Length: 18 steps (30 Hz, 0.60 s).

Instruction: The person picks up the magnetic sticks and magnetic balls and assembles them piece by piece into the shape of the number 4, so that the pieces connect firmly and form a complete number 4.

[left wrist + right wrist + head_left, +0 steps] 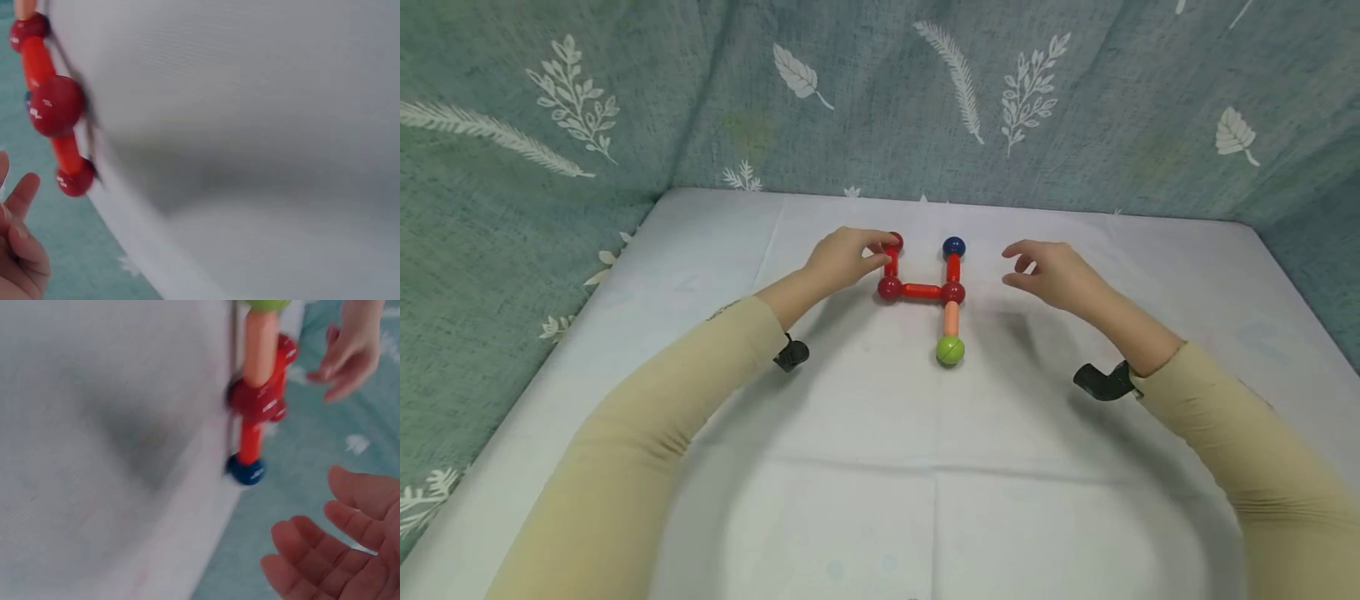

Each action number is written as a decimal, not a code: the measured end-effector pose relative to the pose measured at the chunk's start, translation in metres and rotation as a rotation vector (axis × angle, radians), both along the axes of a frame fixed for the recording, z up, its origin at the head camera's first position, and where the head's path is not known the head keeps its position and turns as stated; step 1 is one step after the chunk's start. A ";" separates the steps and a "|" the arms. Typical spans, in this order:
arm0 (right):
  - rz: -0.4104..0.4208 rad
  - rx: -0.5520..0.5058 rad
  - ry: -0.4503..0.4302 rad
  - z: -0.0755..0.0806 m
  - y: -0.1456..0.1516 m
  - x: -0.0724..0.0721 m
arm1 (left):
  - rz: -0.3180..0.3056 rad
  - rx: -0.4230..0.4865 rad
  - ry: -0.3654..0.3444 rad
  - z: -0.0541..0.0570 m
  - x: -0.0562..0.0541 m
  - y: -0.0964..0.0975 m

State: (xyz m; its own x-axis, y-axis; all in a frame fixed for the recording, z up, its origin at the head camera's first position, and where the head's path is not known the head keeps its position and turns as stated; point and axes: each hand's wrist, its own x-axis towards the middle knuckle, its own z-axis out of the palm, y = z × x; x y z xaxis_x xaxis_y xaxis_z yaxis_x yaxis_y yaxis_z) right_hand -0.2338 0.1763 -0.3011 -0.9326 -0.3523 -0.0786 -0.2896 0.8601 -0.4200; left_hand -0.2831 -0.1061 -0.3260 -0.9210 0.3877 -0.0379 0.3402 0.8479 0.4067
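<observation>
On the white cloth lies a toy built of balls and rods. Its red rod (921,291) joins a left red ball (890,288) and a right red ball (952,293). From the right ball, one red rod reaches a blue ball (954,247) and an orange rod (951,319) reaches a green ball (951,350). Another red ball (287,347) ends the left branch. My left hand (844,260) hovers by that branch, fingers apart from it in the left wrist view. Right of the blue ball, my right hand (1054,271) is in the air, fingers loosely bent around nothing.
A white cloth (850,517) covers the table. Green leaf-patterned fabric (880,108) hangs behind it and at both sides. Black straps (1103,382) with small devices sit at both wrists, below the beige sleeves (647,433).
</observation>
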 end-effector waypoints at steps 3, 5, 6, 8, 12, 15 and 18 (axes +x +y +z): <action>-0.036 -0.108 -0.165 -0.012 0.003 -0.015 | 0.010 -0.024 -0.033 -0.007 0.002 -0.011; -0.079 -0.198 -0.306 -0.022 0.001 -0.023 | 0.004 -0.020 -0.056 -0.012 0.004 -0.015; -0.104 -0.231 -0.370 -0.027 -0.001 -0.026 | 0.000 -0.012 -0.067 -0.014 0.005 -0.017; -0.152 -0.292 -0.465 -0.037 -0.007 -0.030 | -0.017 0.004 -0.082 -0.018 0.007 -0.017; -0.219 -0.365 -0.525 -0.050 -0.023 -0.034 | -0.050 0.003 -0.104 -0.024 0.010 -0.015; -0.240 -0.411 -0.521 -0.052 -0.033 -0.035 | -0.059 -0.017 -0.099 -0.026 0.011 -0.013; -0.228 -0.437 -0.510 -0.052 -0.040 -0.036 | -0.065 -0.033 -0.087 -0.027 0.010 -0.011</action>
State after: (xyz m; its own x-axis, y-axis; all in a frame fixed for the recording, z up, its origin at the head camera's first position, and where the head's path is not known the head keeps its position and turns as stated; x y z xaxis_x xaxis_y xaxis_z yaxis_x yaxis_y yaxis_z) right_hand -0.2696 0.1363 -0.3536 -0.8713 -0.2514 -0.4214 0.2025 0.5980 -0.7755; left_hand -0.2734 -0.1168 -0.3529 -0.8869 0.4432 -0.1304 0.3591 0.8389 0.4091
